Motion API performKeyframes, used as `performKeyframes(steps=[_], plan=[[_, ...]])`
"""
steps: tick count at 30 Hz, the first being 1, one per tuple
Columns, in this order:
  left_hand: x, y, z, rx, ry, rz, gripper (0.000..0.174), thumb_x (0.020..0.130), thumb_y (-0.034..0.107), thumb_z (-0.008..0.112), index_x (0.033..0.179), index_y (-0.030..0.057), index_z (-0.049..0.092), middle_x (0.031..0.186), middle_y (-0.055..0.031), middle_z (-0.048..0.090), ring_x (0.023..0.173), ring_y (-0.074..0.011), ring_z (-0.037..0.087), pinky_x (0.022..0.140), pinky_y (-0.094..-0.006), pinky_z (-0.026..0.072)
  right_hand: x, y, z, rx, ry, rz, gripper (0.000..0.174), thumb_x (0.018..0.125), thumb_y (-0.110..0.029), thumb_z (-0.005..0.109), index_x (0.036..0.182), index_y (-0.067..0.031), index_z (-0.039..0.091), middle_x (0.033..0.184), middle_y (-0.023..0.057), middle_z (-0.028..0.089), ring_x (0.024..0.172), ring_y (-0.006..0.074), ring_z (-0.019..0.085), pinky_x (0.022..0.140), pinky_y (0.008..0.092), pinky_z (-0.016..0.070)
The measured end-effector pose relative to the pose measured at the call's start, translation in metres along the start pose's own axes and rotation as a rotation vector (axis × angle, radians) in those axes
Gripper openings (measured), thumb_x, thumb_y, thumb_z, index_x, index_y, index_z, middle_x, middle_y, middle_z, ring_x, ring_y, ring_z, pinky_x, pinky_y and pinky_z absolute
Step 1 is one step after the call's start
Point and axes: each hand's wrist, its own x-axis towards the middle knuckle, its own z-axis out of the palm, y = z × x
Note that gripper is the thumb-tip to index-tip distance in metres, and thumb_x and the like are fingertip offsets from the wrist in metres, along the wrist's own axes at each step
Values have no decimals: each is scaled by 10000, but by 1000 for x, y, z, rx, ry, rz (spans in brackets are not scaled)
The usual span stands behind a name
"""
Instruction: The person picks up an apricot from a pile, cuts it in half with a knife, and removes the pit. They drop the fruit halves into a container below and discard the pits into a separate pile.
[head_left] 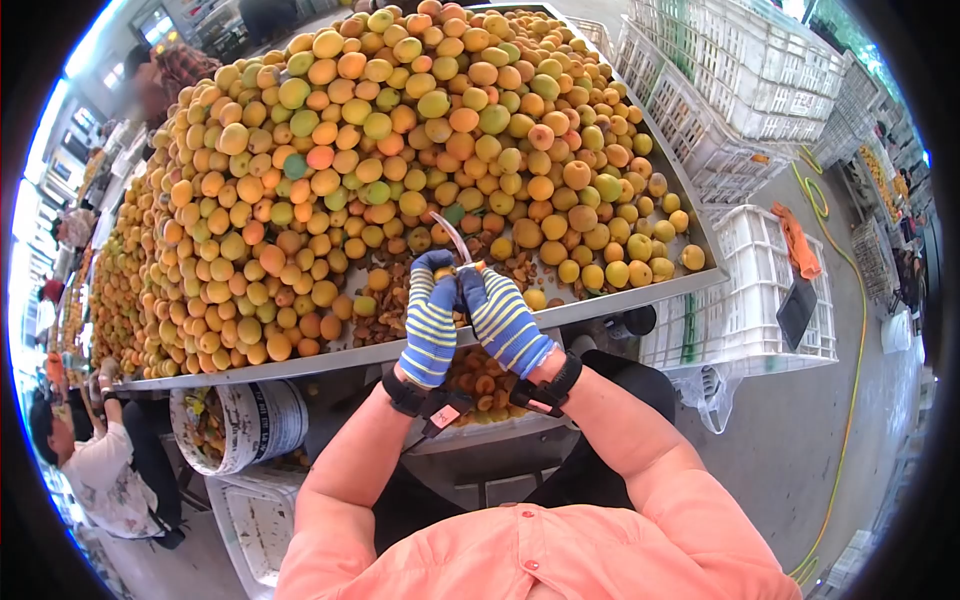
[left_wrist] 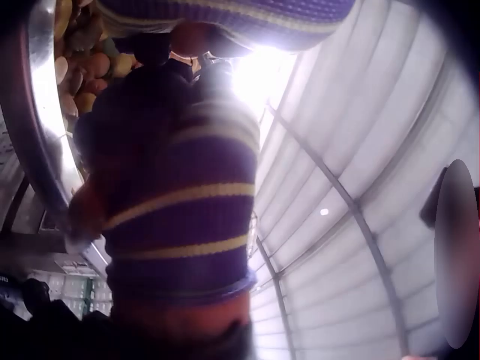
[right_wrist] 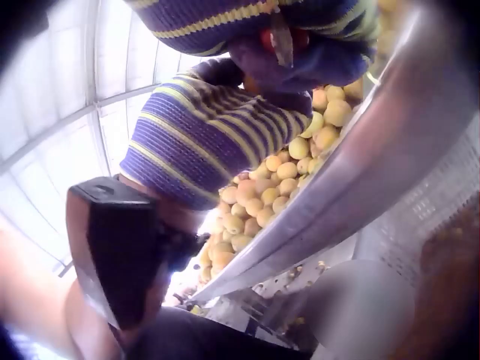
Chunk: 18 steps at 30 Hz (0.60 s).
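Both hands wear blue-and-yellow striped gloves and meet over the near edge of the fruit-filled metal tray [head_left: 620, 297] in the head view. My right hand [head_left: 508, 315] grips a small knife [head_left: 452, 236]; its thin curved blade points up and away. My left hand [head_left: 430, 325] pinches an apricot [head_left: 443, 272] at the fingertips, mostly hidden by the glove. Close to the hands lie brown pits and scraps [head_left: 385, 322] on the tray. Below them, under the tray edge, sit apricot halves [head_left: 485, 385]. In the right wrist view the blade [right_wrist: 282, 37] shows beside the right glove.
A high heap of apricots [head_left: 330, 130] covers the tray. White crates [head_left: 740, 70] are stacked at the right, with an orange cloth [head_left: 795, 242] over a lower one. A white bucket [head_left: 270, 425] stands at the left, near another person [head_left: 110, 470]. A yellow hose [head_left: 855, 370] crosses the floor.
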Motion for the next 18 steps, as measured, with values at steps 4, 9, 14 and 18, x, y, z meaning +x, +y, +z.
performKeyframes(steps=[4, 9, 14, 18], plan=[[3, -2, -1, -20, -16, 23, 259, 906, 103, 468, 1165, 105, 478, 918, -14, 548, 751, -88, 529, 689, -235, 469, 3, -48, -30, 734, -343, 873, 404, 972, -521, 394, 717, -213, 447, 517, -103, 330, 373, 45, 266, 352, 226, 200], [9, 16, -4, -518, -125, -150, 297, 875, 128, 513, 1168, 78, 500, 996, -80, 612, 857, -178, 593, 765, -333, 515, -2, -49, -42, 1038, -636, 821, 426, 960, -556, 392, 808, -166, 471, 540, -119, 295, 388, 20, 248, 352, 193, 190], [15, 13, -13, -662, -111, -206, 306, 864, 103, 526, 1163, 41, 542, 1078, -93, 604, 1022, -231, 578, 948, -382, 455, -7, -41, -33, 458, -363, 514, 344, 993, -380, 447, 861, -96, 589, 574, -73, 440, 442, 29, 379, 394, 186, 276], [18, 6, -17, -616, -142, -150, 364, 849, 72, 523, 1208, 24, 491, 1096, -101, 589, 1028, -225, 570, 934, -376, 461, -5, -5, -19, -93, -87, -311, 280, 963, -219, 495, 881, 20, 614, 655, 129, 623, 598, 284, 605, 529, 373, 448]])
